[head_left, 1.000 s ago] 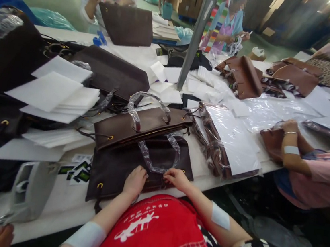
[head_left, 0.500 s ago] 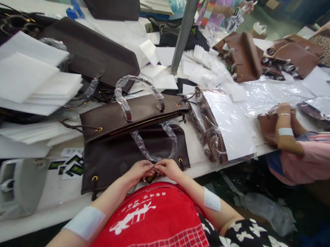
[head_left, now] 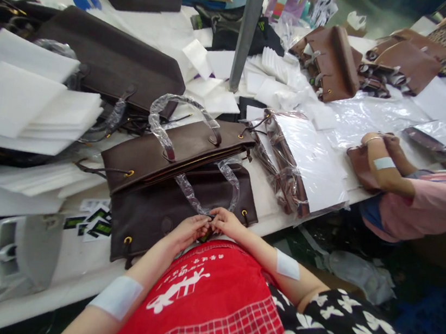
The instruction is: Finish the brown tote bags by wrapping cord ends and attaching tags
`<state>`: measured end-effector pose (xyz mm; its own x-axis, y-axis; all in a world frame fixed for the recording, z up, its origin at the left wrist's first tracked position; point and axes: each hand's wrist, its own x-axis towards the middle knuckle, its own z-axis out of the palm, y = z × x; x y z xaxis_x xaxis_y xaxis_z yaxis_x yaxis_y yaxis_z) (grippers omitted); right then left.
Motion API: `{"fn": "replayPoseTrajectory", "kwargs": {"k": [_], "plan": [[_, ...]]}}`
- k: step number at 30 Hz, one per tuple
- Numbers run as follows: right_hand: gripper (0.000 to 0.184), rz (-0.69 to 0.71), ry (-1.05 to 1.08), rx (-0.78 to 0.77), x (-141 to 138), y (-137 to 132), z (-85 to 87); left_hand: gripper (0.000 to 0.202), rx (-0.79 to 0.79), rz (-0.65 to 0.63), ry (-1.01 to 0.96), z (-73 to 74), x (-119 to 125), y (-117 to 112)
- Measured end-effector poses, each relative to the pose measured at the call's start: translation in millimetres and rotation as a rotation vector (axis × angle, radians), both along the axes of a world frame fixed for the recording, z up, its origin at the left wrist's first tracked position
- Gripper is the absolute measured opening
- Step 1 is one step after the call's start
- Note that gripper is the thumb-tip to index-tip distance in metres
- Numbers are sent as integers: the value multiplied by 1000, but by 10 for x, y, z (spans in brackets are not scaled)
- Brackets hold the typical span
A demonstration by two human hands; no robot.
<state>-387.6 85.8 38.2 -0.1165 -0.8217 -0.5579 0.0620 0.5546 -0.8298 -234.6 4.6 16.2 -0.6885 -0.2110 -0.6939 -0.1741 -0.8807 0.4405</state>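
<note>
A dark brown handbag point(head_left: 136, 227) lies on the table in front of me, its upper part point(head_left: 185, 143) folded back along a zip. Clear plastic film wraps its handles point(head_left: 163, 121). At the bag's near edge my left hand point(head_left: 190, 231) and my right hand point(head_left: 227, 223) meet, fingertips pinched together. Just beneath them a small black-and-green tag point(head_left: 206, 236) shows; whatever string or loop the fingers grip is too small to make out. More black-and-green tags point(head_left: 98, 226) are scattered to the left of the bag.
White foam sheets point(head_left: 21, 102) are stacked at left above a grey tape dispenser point(head_left: 27, 251). A plastic-wrapped bag point(head_left: 301, 161) lies to the right. A metal post point(head_left: 246, 33) rises behind. Another person's arm point(head_left: 389, 167) works over a brown bag at far right.
The view has shifted slightly, so the things on the table sit a little differently in the picture. Both hands remain together at the bag's edge, with small finger movements.
</note>
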Motion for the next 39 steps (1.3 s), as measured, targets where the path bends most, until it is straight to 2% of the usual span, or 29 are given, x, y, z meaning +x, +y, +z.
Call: {"fn": "replayPoseTrajectory", "kwargs": {"k": [4, 8, 13, 16, 22, 28, 31, 34, 39], "plan": [[34, 0, -24, 20, 1, -20, -4, 24, -59, -8, -25, 0, -35, 12], [31, -50, -29, 12, -13, -35, 9, 28, -216, -57, -101, 54, -17, -68], [29, -62, -22, 62, -40, -45, 16, 31, -481, -126, -234, 136, 197, -303], [29, -39, -4, 44, -37, -43, 18, 27, -572, -217, -312, 177, 355, -386], [29, -25, 10, 55, -4, -61, 43, 27, -591, -414, -333, 225, 430, -320], [29, -19, 22, 58, 6, -72, 63, 37, -627, -491, -256, 154, 393, -211], [28, -20, 28, 47, 6, -59, 51, 33, -686, -542, -244, 127, 409, -187], [26, -14, 37, 32, 7, -46, 35, 24, -664, -564, -252, 120, 421, -167], [26, -10, 47, 30, 11, -36, 20, 25, -630, -565, -238, 144, 414, -126]]}}
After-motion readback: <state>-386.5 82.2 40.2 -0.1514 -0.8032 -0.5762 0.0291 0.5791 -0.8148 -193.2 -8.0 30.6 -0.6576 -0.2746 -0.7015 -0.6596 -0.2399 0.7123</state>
